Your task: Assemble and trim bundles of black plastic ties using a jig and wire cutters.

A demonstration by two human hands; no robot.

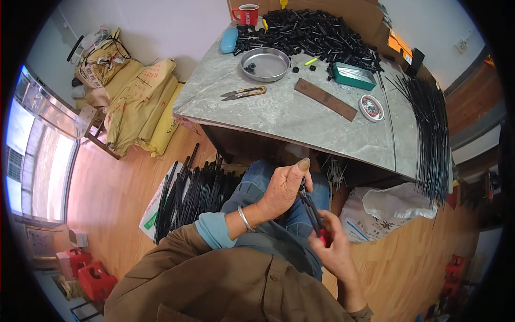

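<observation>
Over my lap, my left hand (285, 185) is closed, thumb on top, around something small and dark that its fingers mostly hide. My right hand (335, 247) grips a pair of dark pliers (311, 208) with a bit of red handle showing. The pliers' tip reaches up to the fingers of my left hand; whether the jaws bite on anything I cannot tell. Above both hands is the front edge of a grey marble-patterned table (322, 137). Thread snips (244, 93), a brown metal strip (325, 100) and a small white-rimmed dish (371, 108) lie on it.
A heap of black parts (322, 35) covers the table's back, near a round metal tray (265, 64), green box (354, 76) and red mug (245, 14). Long black rods (429, 134) hang over the right edge. More black rods (198, 188) stand at left; a white sack (381, 212) sits right.
</observation>
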